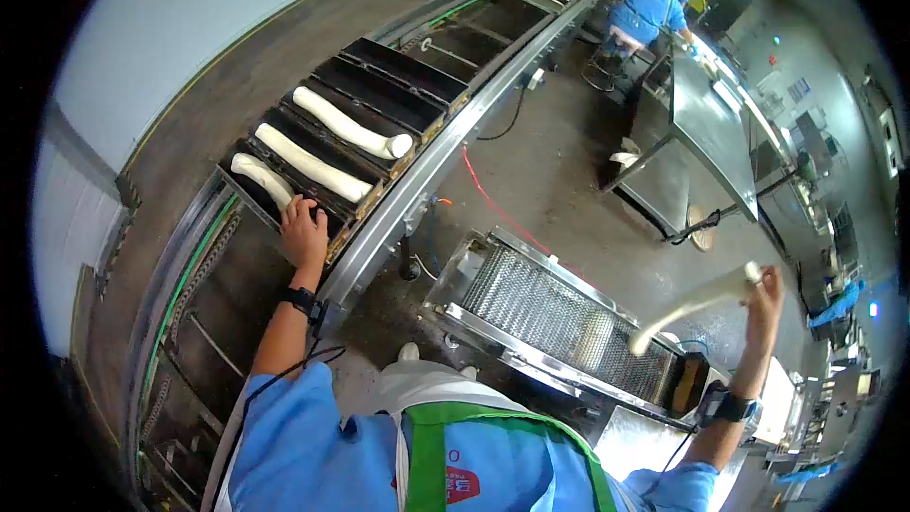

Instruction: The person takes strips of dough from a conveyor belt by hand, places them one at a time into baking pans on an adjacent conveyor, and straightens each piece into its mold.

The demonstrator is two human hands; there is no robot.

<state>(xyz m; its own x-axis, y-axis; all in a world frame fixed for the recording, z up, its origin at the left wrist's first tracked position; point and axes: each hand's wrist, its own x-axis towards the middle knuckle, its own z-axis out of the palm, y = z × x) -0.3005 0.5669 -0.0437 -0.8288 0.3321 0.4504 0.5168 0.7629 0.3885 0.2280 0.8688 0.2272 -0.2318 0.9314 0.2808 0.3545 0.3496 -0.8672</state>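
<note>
At the near end of the tray conveyor, my left hand (303, 230) touches the lower end of a long pale piece (263, 177) lying in a black trough; its fingers are bent over that end. Two more pale pieces, one in the middle (313, 163) and one farther up (349, 123), lie in the neighbouring troughs. Out to the right, my right hand (765, 299) grips one end of another long pale piece (697, 303), which hangs in the air above the right part of a metal mesh belt (540, 308) and looks blurred.
A metal rail (445, 156) runs along the conveyor's side. A red hose (488, 194) lies on the floor. Farther back, a person in blue (649, 9) sits by a steel table (706, 123). A dark container (690, 387) stands at the mesh belt's right end.
</note>
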